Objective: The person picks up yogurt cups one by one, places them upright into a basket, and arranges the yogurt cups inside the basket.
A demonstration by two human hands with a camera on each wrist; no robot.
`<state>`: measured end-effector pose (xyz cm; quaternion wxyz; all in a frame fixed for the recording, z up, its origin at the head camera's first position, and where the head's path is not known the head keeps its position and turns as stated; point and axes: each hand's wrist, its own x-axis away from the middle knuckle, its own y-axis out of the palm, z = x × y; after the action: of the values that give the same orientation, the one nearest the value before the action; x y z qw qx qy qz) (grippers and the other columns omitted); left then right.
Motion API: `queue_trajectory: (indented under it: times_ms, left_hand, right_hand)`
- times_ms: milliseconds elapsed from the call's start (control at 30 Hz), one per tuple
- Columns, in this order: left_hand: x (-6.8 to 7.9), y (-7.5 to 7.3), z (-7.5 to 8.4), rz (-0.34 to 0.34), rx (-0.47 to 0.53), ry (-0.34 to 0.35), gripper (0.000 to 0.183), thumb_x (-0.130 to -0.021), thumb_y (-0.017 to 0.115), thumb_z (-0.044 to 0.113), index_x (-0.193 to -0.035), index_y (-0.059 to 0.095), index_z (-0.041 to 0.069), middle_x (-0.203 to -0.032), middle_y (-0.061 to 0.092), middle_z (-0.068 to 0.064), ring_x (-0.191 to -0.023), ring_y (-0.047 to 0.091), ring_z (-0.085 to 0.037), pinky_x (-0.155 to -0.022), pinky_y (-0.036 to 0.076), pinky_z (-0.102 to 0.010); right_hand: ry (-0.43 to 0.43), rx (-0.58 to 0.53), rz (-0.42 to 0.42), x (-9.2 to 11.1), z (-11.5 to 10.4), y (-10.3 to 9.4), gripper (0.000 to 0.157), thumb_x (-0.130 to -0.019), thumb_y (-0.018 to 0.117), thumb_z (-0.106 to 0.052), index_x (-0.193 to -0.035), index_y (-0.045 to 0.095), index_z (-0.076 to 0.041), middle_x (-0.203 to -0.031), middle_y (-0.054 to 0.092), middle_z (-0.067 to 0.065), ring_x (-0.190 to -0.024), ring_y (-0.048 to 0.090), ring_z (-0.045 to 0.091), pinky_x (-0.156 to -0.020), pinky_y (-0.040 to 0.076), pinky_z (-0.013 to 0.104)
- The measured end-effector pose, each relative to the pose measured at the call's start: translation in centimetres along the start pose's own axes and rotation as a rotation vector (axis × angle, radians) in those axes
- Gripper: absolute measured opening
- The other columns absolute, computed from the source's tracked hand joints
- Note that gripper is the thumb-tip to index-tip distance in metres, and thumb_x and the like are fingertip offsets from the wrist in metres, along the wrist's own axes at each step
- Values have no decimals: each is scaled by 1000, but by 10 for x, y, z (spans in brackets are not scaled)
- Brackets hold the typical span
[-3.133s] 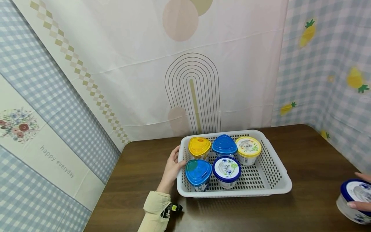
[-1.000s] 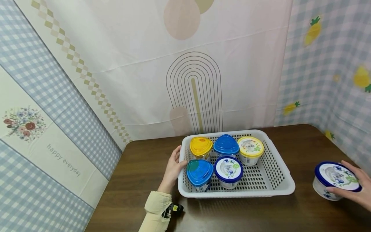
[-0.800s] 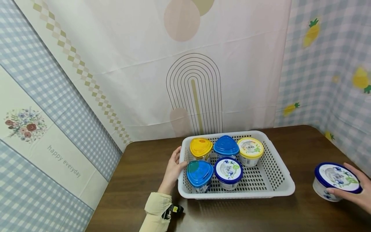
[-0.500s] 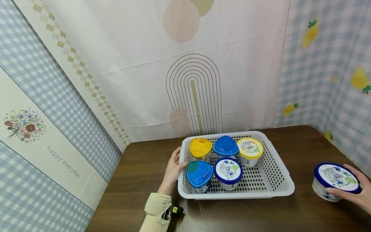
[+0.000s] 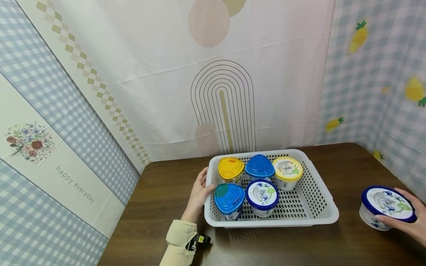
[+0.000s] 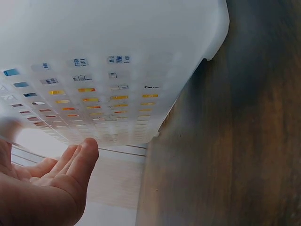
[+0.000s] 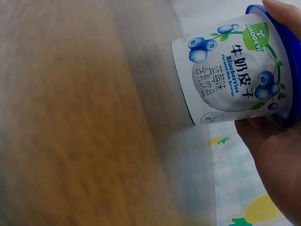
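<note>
At the left rim of the white plastic basket (image 5: 319,221) my left hand (image 5: 199,192) holds on, thumb over the rim and fingers along the outer wall. My right hand (image 5: 412,216) grips a blueberry milk drink tub (image 5: 387,203) by its dark-blue lid, right of the basket; the right wrist view shows its printed side upright to the lid. Inside the basket stand a yellow-lidded tub (image 5: 230,168), two blue triangular-lidded tubs (image 5: 259,166) (image 5: 229,197), a round yellow-lidded tub (image 5: 287,169) and a round blue-lidded tub (image 5: 262,194).
The dark wooden table (image 5: 159,207) carries the basket. A printed white cloth (image 5: 159,92) hangs behind it, with blue checked cloth (image 5: 352,81) at the right and more at the left. The basket's right part shows bare perforated floor.
Since about three seconds ago, my right hand has brought the tub leftward and slightly away from me into fuller view. Over the last second both hands stay nearly still.
</note>
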<state>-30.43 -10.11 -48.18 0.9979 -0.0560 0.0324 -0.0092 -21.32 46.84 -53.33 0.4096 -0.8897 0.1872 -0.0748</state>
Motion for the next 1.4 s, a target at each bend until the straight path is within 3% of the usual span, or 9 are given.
queue_trajectory:
  times_ms: [300, 567, 800, 1100, 1400]
  left_hand:
    - [-2, 0, 0, -6, 3, 4, 74, -88, 60, -3, -155, 31, 5, -146, 47, -26, -127, 52, -43, -106, 41, -59]
    - [-2, 0, -2, -4, -12, -14, 75, -87, 60, -3, -155, 30, 2, -147, 46, -27, -126, 52, -44, -105, 41, -60]
    - [0, 0, -1, -2, -4, -4, 75, -88, 61, -2, -156, 30, 5, -147, 47, -25, -127, 53, -41, -105, 42, -58]
    - [8, 1, 18, -11, 2, -7, 72, -86, 59, -6, -153, 33, -1, -144, 48, -29, -125, 52, -45, -105, 41, -60]
    - [1, 0, 0, -3, 10, 21, 75, -87, 62, -1, -155, 31, 5, -145, 48, -25, -125, 53, -42, -105, 42, -57]
  right_hand:
    - [-64, -12, 65, 2, 2, 4, 123, -76, 87, -41, -160, 6, -2, -159, 7, 37, -139, 18, 60, -105, 21, 75]
    - [-152, -83, 78, 10, -16, 1, 118, -78, 87, -32, -159, 8, 1, -156, 11, 41, -138, 18, 62, -107, 19, 75]
    - [-194, -75, 76, 11, -28, -3, 119, -78, 87, -32, -159, 7, 2, -152, 15, 44, -133, 21, 67, -97, 24, 78]
    - [-201, -81, 40, 12, -40, -8, 119, -80, 86, -33, -159, 5, 3, -152, 14, 45, -135, 19, 66, -99, 23, 77]
    - [-230, -72, -1, 4, -42, -11, 117, -83, 83, -37, -160, 3, 0, -153, 13, 44, -132, 21, 63, -103, 20, 74]
